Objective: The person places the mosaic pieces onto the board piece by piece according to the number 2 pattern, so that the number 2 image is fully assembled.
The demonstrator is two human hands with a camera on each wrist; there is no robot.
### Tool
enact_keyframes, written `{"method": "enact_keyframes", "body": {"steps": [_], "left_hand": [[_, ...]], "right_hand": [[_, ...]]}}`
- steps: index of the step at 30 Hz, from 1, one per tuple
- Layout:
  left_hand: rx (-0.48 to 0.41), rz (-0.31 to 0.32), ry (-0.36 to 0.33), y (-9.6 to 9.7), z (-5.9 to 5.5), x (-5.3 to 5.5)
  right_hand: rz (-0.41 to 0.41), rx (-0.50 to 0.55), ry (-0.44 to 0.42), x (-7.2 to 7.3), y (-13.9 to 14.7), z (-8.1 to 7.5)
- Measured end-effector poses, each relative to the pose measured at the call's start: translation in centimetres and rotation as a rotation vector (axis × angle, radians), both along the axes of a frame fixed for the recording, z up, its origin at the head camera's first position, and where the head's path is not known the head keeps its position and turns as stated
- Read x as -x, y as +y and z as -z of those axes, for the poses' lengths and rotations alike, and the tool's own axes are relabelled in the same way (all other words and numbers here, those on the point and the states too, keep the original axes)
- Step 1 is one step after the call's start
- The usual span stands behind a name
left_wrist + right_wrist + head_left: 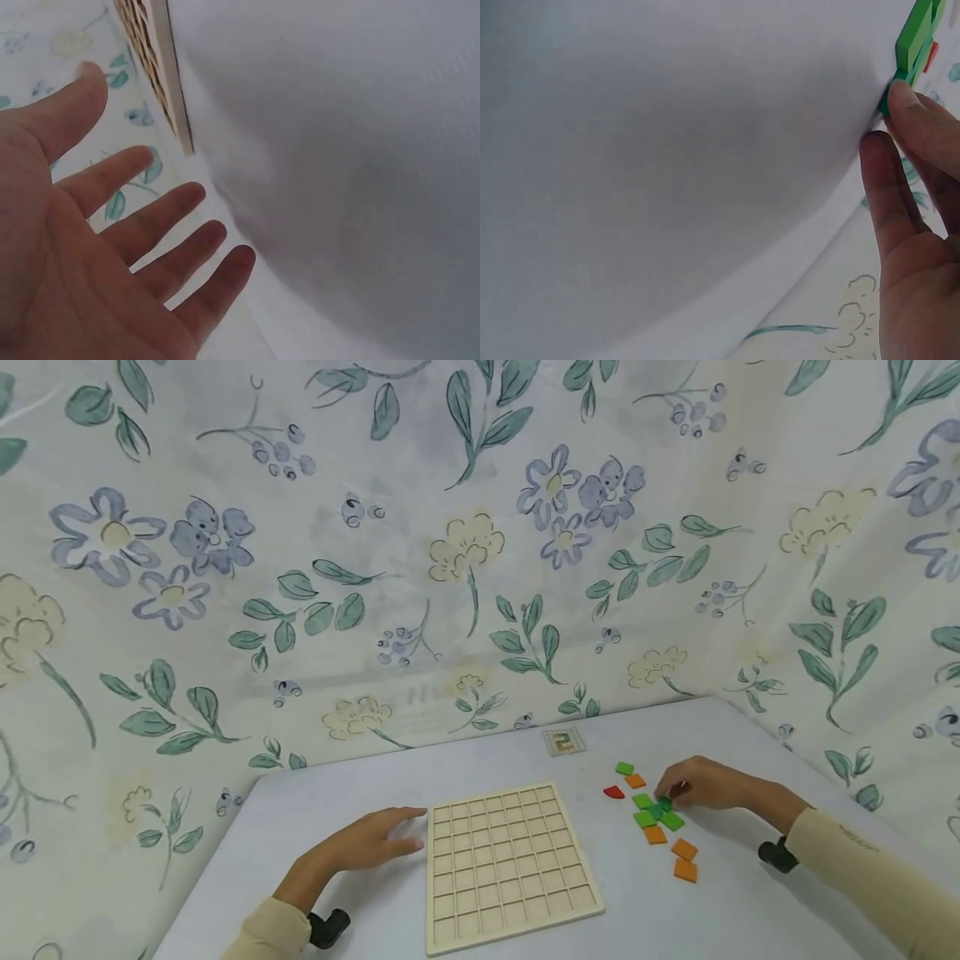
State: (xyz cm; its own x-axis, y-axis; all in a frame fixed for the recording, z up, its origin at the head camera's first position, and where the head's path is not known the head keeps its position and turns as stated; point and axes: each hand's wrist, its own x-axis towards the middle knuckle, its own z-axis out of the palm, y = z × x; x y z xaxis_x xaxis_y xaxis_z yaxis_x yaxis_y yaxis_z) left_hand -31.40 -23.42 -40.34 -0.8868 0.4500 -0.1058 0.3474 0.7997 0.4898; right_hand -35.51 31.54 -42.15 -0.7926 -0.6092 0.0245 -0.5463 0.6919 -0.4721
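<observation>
At the left edge of a cream gridded board (489, 867), my left hand (371, 843) hovers with thumb and fingers spread. In the left wrist view its palm (82, 270) shows nothing in it. My right hand (707, 783) is over the loose tiles to the right of the board, thumb and fingertips brought together at a dark green tile (664, 803). In the right wrist view the thumb (904, 97) presses on this dark green tile (886, 99), beside a stack-like row of light green tiles (915, 36). The fingertips partly hide the tile in the head view.
Light green tiles (644, 819), orange tiles (686, 870) and a red rounded piece (613, 792) lie right of the board on the white table (360, 910). A small printed card (564, 742) lies behind. Flowered cloth (420, 610) hangs at the back and right.
</observation>
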Motion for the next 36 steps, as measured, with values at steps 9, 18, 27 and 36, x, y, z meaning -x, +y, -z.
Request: {"method": "enact_keyframes", "body": {"steps": [9, 18, 27, 36], "left_hand": [[0.007, 0.079, -0.110, 1.7, 0.7, -0.4], [0.037, 0.097, -0.118, 2.1, 0.8, -0.9], [0.017, 0.098, -0.127, 1.9, 0.7, -1.2], [0.022, 0.087, -0.134, 1.8, 1.0, -1.1]], "right_hand": [[0.018, -0.013, 0.025, -0.3, -0.1, 0.1], [0.089, -0.048, 0.012, -0.6, -0.1, 0.3], [0.070, -0.046, 0.042, -0.4, -0.2, 0.3], [0.066, -0.065, 0.025, -0.6, 0.3, 0.0]]}}
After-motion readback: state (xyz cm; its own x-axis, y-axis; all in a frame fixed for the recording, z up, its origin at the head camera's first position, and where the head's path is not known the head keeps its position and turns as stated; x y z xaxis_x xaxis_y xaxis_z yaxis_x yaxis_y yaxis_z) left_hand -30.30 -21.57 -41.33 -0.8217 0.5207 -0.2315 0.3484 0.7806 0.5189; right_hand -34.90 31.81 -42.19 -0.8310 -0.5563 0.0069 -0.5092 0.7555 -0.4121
